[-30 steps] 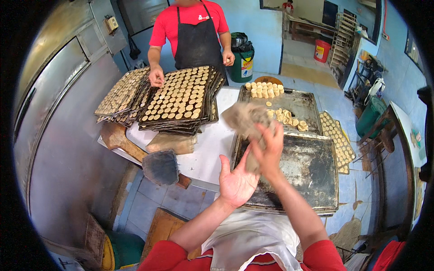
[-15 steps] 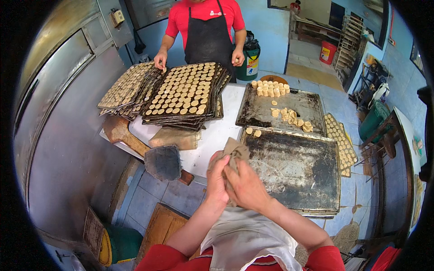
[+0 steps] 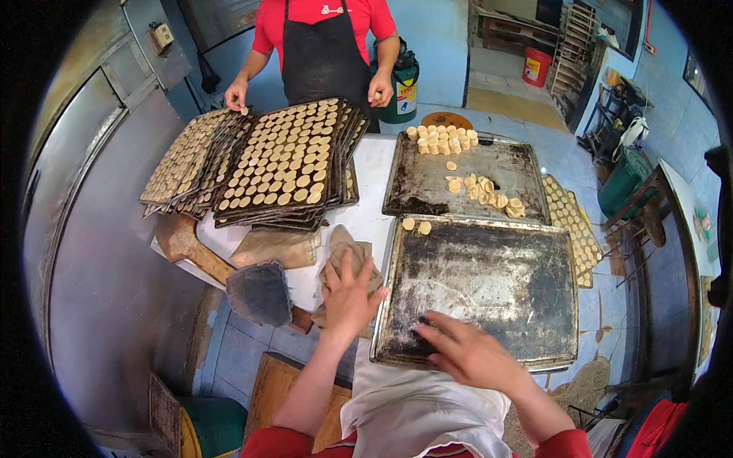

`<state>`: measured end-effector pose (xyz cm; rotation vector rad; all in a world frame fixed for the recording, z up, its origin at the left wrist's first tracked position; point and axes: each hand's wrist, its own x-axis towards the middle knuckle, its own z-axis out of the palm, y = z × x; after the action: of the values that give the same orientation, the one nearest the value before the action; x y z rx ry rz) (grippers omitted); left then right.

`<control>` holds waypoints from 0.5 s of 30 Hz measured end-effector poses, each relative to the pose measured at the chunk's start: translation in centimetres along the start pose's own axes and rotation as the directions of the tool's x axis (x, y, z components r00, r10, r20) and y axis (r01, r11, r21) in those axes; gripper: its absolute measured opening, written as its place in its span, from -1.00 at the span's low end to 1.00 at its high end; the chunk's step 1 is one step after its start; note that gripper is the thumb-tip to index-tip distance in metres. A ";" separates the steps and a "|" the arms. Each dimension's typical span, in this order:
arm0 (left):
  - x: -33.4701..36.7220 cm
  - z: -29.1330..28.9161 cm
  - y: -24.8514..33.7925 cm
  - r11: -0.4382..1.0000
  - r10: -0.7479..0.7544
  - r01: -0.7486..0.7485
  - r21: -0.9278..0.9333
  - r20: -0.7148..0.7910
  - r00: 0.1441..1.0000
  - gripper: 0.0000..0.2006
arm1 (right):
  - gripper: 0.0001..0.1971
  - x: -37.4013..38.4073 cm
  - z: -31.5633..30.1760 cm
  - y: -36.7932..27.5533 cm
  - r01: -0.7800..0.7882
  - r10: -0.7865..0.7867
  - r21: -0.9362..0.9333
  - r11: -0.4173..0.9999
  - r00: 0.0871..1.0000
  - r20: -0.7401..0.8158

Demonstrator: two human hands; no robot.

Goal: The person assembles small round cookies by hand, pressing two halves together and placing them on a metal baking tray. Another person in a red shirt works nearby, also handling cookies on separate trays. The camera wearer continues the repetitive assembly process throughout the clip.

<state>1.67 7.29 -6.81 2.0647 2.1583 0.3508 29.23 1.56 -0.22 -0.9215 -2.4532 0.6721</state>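
My left hand [image 3: 351, 301] lies with spread fingers on a crumpled brown cloth [image 3: 343, 240] at the near edge of the white table [image 3: 372, 169]. Over the near part of a dark, worn baking tray [image 3: 489, 267] is my right hand [image 3: 472, 353], fingers stretched out and holding nothing; whether it touches the metal I cannot tell. Two small pale dough rounds [image 3: 424, 227] sit at this tray's far left corner. Behind it, a second tray [image 3: 420, 183] carries upright dough pieces [image 3: 443, 140] and a loose spread of flat dough rounds [image 3: 481, 189].
Stacked trays of dough rounds [image 3: 284, 160] stand at the back left, where a co-worker [image 3: 324, 61] handles pieces. A dark cloth pad [image 3: 259, 292] and a wooden paddle [image 3: 191, 243] lie at the left edge. Another filled tray [image 3: 573, 229] stands low at the right.
My hands, which were together around the brown cloth, have parted. The cloth now lies on the table under my left hand; my right hand has moved right, over the near tray. The view shifted slightly.
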 end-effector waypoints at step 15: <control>3.4 0.5 -0.6 0.999 0.033 -0.035 -0.026 -0.072 0.997 -0.28 | -0.78 12.0 -5.8 19.4 -0.198 0.155 -0.242 0.950 0.970 -0.186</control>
<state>1.01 10.74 -7.21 2.1073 2.1470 0.4627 33.54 24.42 -4.13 -1.2579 -2.3637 0.3183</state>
